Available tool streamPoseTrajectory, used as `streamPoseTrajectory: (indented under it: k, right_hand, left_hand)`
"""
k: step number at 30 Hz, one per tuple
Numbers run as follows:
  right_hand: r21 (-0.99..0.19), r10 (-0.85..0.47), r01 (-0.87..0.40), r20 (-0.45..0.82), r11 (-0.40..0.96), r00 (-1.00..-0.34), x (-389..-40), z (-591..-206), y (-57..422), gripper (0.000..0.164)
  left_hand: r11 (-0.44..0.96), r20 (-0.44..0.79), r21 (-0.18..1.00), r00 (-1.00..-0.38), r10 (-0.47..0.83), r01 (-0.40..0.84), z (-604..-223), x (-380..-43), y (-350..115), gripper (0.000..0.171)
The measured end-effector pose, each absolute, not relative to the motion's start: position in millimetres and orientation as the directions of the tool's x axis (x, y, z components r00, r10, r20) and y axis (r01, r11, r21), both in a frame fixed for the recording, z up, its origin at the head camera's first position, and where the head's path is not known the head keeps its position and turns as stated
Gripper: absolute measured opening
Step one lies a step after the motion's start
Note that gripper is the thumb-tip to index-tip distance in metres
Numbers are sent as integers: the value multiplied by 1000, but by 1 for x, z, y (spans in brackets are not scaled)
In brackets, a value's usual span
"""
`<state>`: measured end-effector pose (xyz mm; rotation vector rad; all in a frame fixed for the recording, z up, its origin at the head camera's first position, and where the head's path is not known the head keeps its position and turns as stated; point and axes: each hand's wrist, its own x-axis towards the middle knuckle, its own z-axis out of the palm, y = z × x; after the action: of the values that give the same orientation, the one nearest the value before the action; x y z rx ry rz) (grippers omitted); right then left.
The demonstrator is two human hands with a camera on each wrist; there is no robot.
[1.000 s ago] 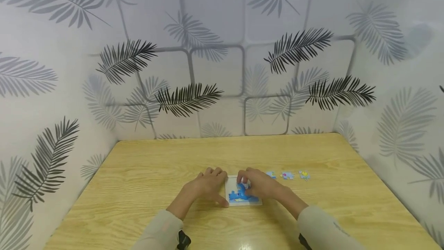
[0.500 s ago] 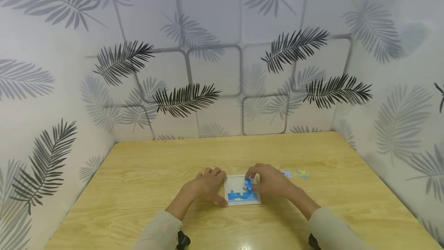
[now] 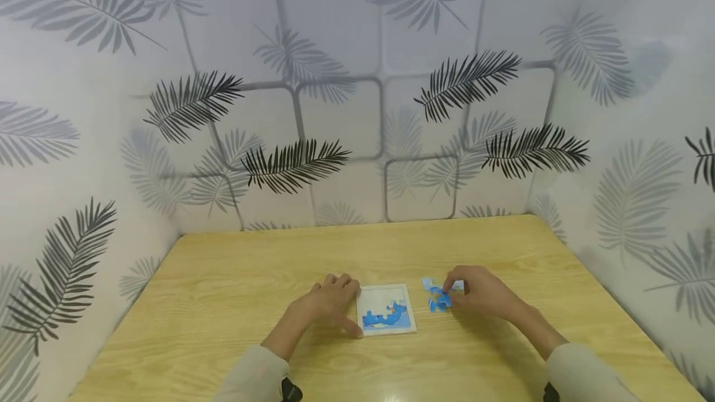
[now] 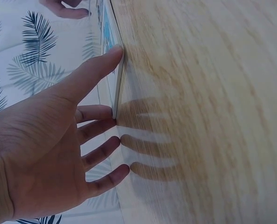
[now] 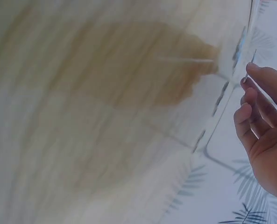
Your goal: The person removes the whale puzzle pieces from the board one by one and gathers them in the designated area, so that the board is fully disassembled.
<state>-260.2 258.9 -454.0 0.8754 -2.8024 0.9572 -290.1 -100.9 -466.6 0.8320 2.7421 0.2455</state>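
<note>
A white-rimmed puzzle tray lies on the table with several joined blue pieces along its bottom and right side. My left hand rests at the tray's left edge; in the left wrist view the thumb touches the rim and the fingers are spread, fingertips at the tabletop. To the tray's right, my right hand pinches a blue puzzle piece between thumb and fingertips. In the right wrist view that puzzle piece shows edge-on, held above the table.
Loose light-blue puzzle pieces lie behind the held piece, partly covered by the right hand. The wooden table ends at a wall with a leaf pattern.
My right hand has lifted a blue puzzle piece from the tray and carried it right, over toward the loose pieces. My left hand has stayed at the tray's left edge.
</note>
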Motion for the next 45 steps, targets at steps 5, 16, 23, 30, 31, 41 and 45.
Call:
streamPoseTrajectory:
  k: [5, 16, 23, 30, 31, 41, 45]
  right_hand:
    - [-534, -495, -528, 219, 660, -841, -259, -457, 273, 19]
    - [-496, -507, -524, 182, 692, -842, -257, -463, 289, 17]
    - [-507, -513, -526, 179, 683, -839, -259, -464, 291, 14]
    - [-507, -530, -556, 212, 659, -821, -260, -469, 293, 17]
    - [-507, -534, -560, 214, 655, -818, -260, -470, 293, 17]
    - [-570, -525, -542, 214, 618, -824, -262, -466, 274, 22]
    - [-586, -578, -586, 230, 560, -783, -265, -464, 253, 22]
  left_hand:
    - [826, -202, 219, -804, 560, 520, -469, -291, -100, 76]
    - [827, -212, 218, -802, 558, 518, -459, -281, -98, 71]
    - [828, -200, 232, -808, 554, 510, -466, -287, -99, 72]
    - [829, -198, 228, -810, 553, 510, -464, -285, -99, 74]
    - [830, -200, 225, -809, 552, 511, -462, -284, -99, 74]
    - [829, -214, 224, -804, 555, 513, -451, -279, -99, 74]
    - [827, -207, 219, -804, 557, 517, -459, -284, -100, 73]
